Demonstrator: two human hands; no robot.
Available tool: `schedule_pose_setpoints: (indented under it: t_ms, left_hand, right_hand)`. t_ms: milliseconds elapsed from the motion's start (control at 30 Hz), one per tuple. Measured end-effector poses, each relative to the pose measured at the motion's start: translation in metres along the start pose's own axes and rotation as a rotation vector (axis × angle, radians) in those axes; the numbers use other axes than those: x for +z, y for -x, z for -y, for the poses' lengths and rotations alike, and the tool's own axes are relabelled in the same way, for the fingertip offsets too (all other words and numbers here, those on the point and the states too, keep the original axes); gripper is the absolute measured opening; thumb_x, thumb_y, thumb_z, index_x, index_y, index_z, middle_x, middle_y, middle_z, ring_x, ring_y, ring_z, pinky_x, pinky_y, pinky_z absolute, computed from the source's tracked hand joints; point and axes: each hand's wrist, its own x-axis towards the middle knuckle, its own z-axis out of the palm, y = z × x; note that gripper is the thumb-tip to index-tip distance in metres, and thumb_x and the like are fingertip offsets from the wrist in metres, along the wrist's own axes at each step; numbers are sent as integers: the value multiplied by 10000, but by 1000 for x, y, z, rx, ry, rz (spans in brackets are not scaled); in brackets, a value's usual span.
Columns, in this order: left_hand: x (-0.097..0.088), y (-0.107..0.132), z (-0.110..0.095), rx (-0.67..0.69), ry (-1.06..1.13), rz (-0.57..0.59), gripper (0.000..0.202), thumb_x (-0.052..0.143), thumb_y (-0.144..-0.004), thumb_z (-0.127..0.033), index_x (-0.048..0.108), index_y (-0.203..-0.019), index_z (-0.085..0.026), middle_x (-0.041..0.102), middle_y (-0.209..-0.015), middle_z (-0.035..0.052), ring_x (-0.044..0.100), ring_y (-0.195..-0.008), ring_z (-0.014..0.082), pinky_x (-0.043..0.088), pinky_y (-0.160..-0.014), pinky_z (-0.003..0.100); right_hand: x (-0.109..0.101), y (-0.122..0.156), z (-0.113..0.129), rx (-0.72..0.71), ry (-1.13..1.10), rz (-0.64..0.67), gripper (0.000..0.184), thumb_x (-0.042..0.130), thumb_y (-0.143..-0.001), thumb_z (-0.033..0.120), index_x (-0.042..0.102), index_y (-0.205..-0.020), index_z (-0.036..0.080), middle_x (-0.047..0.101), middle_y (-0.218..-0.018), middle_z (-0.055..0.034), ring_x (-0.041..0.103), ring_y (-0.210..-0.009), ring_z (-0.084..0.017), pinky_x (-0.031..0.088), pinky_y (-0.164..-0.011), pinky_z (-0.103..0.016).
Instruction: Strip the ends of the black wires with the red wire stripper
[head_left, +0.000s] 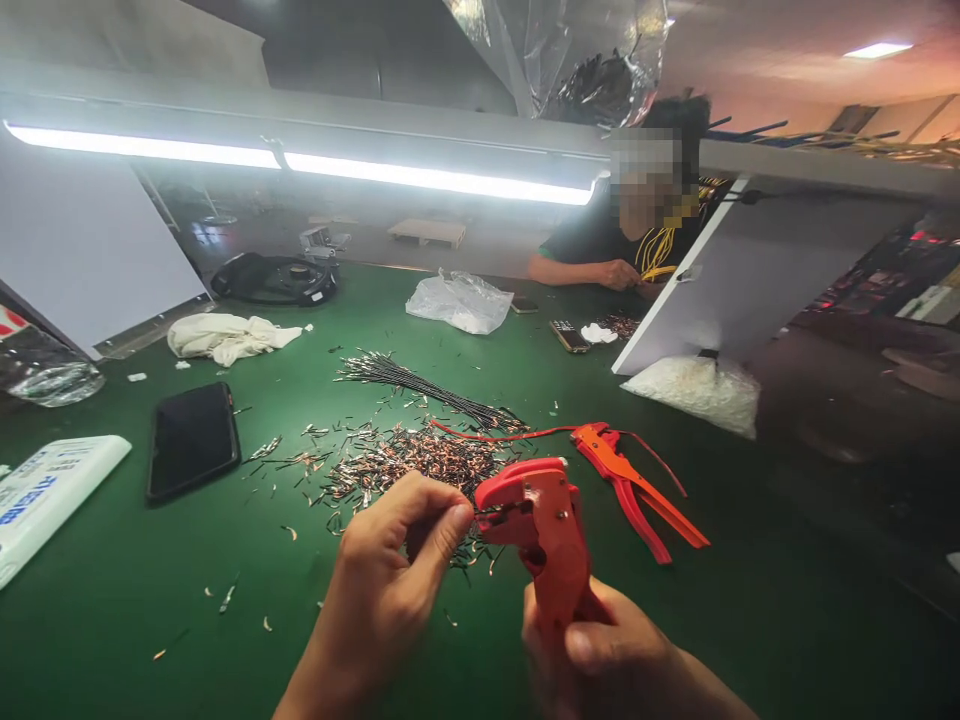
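Observation:
My right hand (607, 640) is wrapped round the handles of a red wire stripper (555, 540), held upright above the green table. Its jaws point left, at the fingertips of my left hand (405, 560). Thumb and forefinger of that hand pinch a thin, mostly hidden wire (478, 512) at the jaws' mouth. Behind them lies a heap of short wire pieces (420, 455) with copper-coloured and silvery ends. Farther back is a bundle of longer black wires (427, 385). A second wire stripper (619, 470), red and orange, rests to the right beside a red strip (517, 435).
At left are a black phone (193, 440), a white box (56, 500) and a pale cloth (225, 338). A clear plastic bag (459, 302) lies farther back. Across the table, a person (600, 245) handles yellow wires. A white panel (720, 270) stands at right, a filled bag (697, 390) by it.

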Motion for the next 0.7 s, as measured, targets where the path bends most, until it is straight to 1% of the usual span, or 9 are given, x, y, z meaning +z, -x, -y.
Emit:
schedule_pose_setpoints:
  t_ms: [67,133,233,333,400,467,567,633,700]
  left_hand:
    - [0,1,-1,-64,50,20,234,580,-903,-341,663,-732,-205,515,-629,-30,414,-563,112,330,-518,256]
    - [0,1,-2,-106,98,61,277,570,-909,-384,634,-711,-201,455,-597,-42,375,-548,111,302,-501,254]
    - [-1,1,0,-149,151,152,339,549,-921,-451,585,-695,-201,375,-571,-58,307,-513,102,250,-463,250]
    - [-4,1,3,-194,169,224,367,540,-926,-494,562,-709,-198,328,-576,-66,253,-497,92,195,-438,244]
    - [-6,1,5,-216,177,254,385,535,-929,-518,555,-716,-198,296,-562,-76,225,-486,87,169,-429,240]
    - [-7,1,7,-228,207,284,396,529,-937,-534,551,-727,-199,267,-537,-89,200,-468,81,152,-418,235]
    - [-8,0,9,-214,278,355,422,532,-940,-561,530,-717,-203,254,-519,-99,180,-442,71,130,-389,223]
    - [-9,-1,10,-232,319,400,444,535,-935,-588,523,-715,-202,247,-517,-103,167,-427,64,109,-371,216]
    - [-12,-2,9,-257,343,440,458,543,-927,-607,521,-716,-201,240,-510,-108,153,-412,56,92,-359,211]
  right_hand:
    - [1,0,2,7,36,40,334,791,-750,390,602,-799,119,549,-528,14,484,-440,-81,407,-452,-169]
    - [1,-1,5,6,59,59,317,786,-752,382,625,-796,111,550,-534,12,487,-452,-87,407,-460,-174]
    - [2,-1,7,-5,68,24,292,776,-744,361,662,-766,93,541,-518,17,470,-446,-84,378,-453,-173]
    - [1,2,7,38,86,-13,295,828,-691,332,664,-770,100,569,-542,14,479,-455,-86,388,-467,-183]
    - [0,5,7,63,85,-54,309,869,-647,293,648,-763,110,587,-576,5,506,-488,-93,401,-483,-186]
    - [-3,6,7,83,71,-86,317,876,-653,273,648,-810,120,614,-620,-4,550,-532,-106,422,-519,-194]
    - [-5,6,8,131,105,-52,323,865,-690,286,656,-880,129,631,-633,-3,585,-549,-125,432,-551,-219]
    - [-6,5,8,141,151,-24,327,861,-690,330,659,-831,115,596,-587,5,551,-508,-114,404,-518,-218]
    - [-5,7,8,116,173,-51,352,851,-686,386,655,-778,109,550,-554,21,486,-468,-89,363,-479,-207]
